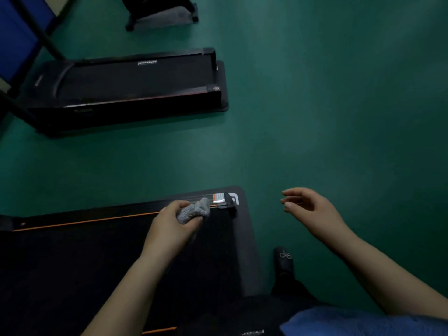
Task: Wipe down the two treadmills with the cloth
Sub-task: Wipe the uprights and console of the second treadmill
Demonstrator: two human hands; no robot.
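Two black treadmills lie on a green floor. The near treadmill [72,258] fills the lower left, with an orange stripe along its far side rail. My left hand [169,226] grips a bunched grey cloth [194,210] and presses it on that rail near the rear end cap, beside a small orange-and-white label [219,198]. The far treadmill [131,81] sits at the upper left, untouched. My right hand [312,209] hovers over the floor to the right of the near treadmill, fingers apart and holding nothing.
A black mat [247,238] lies under the near treadmill. My dark shoe [283,260] stands on the floor by its right edge. Black frame uprights [46,37] and a blue panel [17,32] rise at the upper left. Another machine's base [160,13] is at the top.
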